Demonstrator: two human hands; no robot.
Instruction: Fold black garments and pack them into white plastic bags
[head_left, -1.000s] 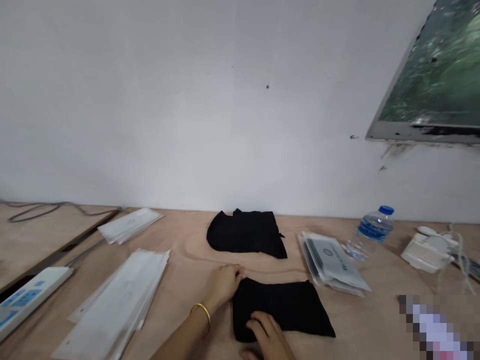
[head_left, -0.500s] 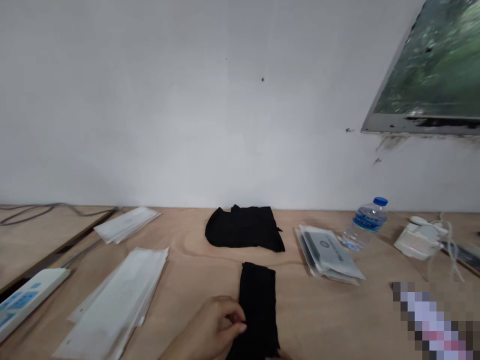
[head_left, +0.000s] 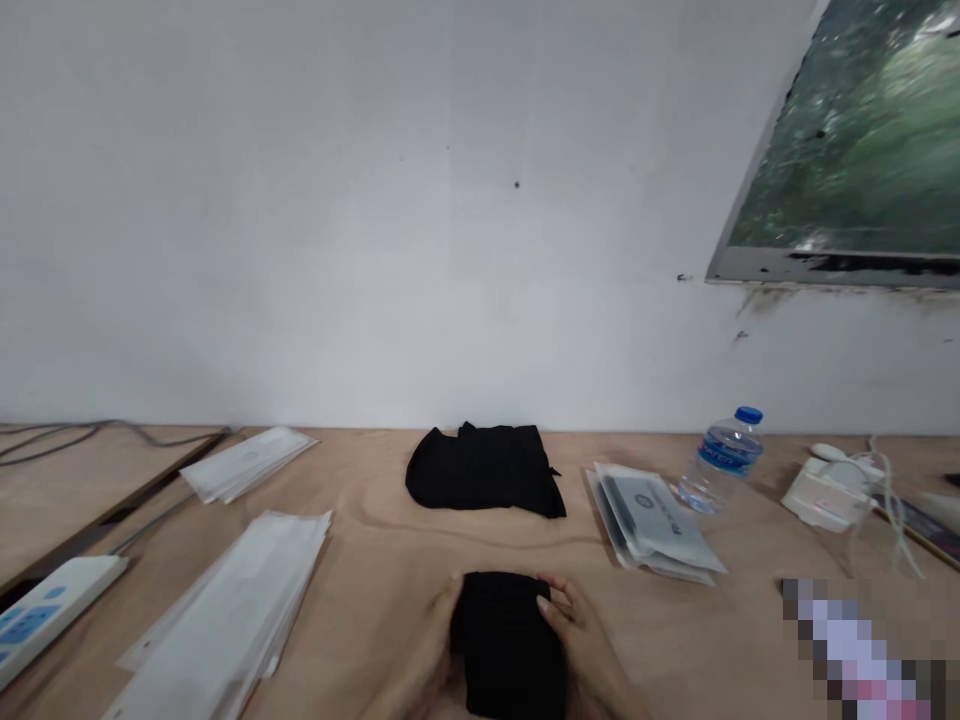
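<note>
Table (head_left: 375,620) against wall (head_left: 300,200) | black cloth (head_left: 514,640), folded, at view's 6 o'clock | left hand (head_left: 431,645) holds its 9 o'clock edge, right hand (head_left: 581,635) its 3 o'clock edge | bottle (head_left: 721,465) toward 2 o'clock

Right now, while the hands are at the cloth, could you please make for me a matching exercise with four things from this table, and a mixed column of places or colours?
Things:
1. Folded black cloth
2. Other black cloth
3. Water bottle
4. Power strip

Places or colours:
A. Has a blue cap
B. Between the left hand and the right hand
C. White, at the picture's left edge
D. Lies near the wall, beyond both hands

Pairs: 1-B, 2-D, 3-A, 4-C
</note>
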